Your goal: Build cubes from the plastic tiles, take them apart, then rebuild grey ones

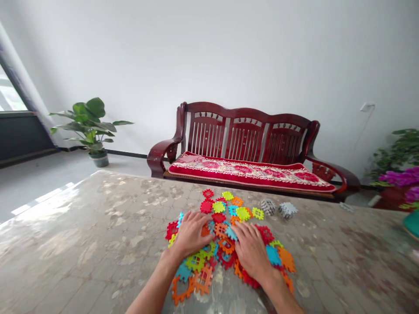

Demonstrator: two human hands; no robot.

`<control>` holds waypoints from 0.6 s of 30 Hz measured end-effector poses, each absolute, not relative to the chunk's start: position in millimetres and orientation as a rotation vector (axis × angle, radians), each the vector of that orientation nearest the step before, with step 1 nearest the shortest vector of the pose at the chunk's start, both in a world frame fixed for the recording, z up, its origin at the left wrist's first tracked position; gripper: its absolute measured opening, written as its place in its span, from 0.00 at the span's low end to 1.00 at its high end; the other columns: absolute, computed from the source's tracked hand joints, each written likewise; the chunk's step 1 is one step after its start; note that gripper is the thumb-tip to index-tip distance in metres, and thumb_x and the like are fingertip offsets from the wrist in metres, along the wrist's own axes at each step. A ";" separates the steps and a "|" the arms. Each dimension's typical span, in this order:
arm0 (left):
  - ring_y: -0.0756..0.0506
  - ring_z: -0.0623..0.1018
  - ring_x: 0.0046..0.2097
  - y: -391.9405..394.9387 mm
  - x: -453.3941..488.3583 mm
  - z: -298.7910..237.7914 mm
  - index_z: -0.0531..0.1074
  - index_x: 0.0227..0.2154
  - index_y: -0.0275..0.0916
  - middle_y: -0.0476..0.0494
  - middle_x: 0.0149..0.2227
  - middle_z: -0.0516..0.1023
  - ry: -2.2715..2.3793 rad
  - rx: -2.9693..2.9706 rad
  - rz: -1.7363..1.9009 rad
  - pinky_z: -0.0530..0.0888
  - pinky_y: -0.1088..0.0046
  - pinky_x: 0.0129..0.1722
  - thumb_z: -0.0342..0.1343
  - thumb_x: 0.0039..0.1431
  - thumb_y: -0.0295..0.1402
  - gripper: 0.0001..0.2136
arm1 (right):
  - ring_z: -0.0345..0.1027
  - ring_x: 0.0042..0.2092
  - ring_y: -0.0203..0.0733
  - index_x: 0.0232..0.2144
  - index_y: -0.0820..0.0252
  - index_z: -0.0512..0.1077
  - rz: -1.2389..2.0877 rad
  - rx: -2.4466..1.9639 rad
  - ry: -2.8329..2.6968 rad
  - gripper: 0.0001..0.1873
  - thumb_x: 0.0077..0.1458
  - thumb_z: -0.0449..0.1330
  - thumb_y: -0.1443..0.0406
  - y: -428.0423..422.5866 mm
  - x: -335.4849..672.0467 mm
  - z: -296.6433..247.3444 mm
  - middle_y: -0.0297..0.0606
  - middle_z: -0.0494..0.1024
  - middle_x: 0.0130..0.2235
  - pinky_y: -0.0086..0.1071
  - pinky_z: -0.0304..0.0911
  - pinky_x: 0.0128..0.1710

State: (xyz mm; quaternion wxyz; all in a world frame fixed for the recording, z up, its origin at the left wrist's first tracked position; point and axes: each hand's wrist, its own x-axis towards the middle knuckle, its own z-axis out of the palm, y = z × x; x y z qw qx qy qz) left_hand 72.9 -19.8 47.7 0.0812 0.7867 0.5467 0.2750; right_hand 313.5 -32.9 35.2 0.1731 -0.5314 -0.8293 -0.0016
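A heap of flat, notched plastic building tiles in red, orange, green, yellow and blue lies on the marbled table. My left hand rests palm down on the left side of the heap, fingers stretched out over the tiles. On the right side lies my right hand, also flat with fingers extended. Neither hand grips a tile. Two grey-white assembled balls of the same tiles sit just beyond the heap to the right.
A dark red wooden bench with a red flowered cushion stands behind the table. A potted green plant is at the back left, purple flowers and a teal object at the right edge.
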 end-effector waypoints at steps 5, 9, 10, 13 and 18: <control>0.37 0.70 0.58 -22.0 76.7 39.0 0.75 0.47 0.49 0.42 0.55 0.74 1.809 2.364 0.629 0.60 0.50 0.60 0.60 0.52 0.45 0.18 | 0.66 0.56 0.48 0.51 0.52 0.73 -0.024 -1.418 -2.209 0.19 0.58 0.54 0.67 -37.9 319.4 29.8 0.38 0.75 0.55 0.48 0.51 0.63; 0.40 0.72 0.57 -17.5 59.3 32.4 0.75 0.47 0.47 0.43 0.56 0.73 1.837 2.333 0.650 0.65 0.57 0.58 0.53 0.58 0.36 0.15 | 0.71 0.52 0.47 0.47 0.53 0.75 0.016 -1.255 -2.104 0.15 0.60 0.55 0.63 -35.9 330.7 25.2 0.39 0.79 0.50 0.48 0.56 0.60; 0.40 0.72 0.56 -16.4 55.2 31.9 0.75 0.47 0.47 0.43 0.56 0.73 1.837 2.326 0.660 0.65 0.58 0.58 0.52 0.59 0.34 0.15 | 0.71 0.51 0.47 0.46 0.52 0.75 0.050 -1.223 -2.058 0.14 0.60 0.55 0.61 -33.5 335.7 25.7 0.39 0.80 0.48 0.47 0.57 0.60; 0.41 0.73 0.56 -13.9 48.9 34.3 0.75 0.46 0.46 0.43 0.55 0.74 1.839 2.312 0.676 0.65 0.60 0.58 0.51 0.59 0.32 0.14 | 0.73 0.48 0.48 0.41 0.54 0.77 0.238 -1.236 -1.814 0.16 0.59 0.54 0.55 -21.9 358.3 32.8 0.41 0.81 0.45 0.45 0.63 0.55; 0.45 0.75 0.52 -9.8 53.7 47.1 0.73 0.44 0.45 0.46 0.48 0.78 1.838 2.315 0.585 0.66 0.67 0.54 0.47 0.60 0.28 0.13 | 0.76 0.40 0.49 0.40 0.59 0.77 0.599 -1.403 -1.255 0.26 0.54 0.55 0.46 -2.0 420.4 37.6 0.45 0.82 0.40 0.38 0.70 0.43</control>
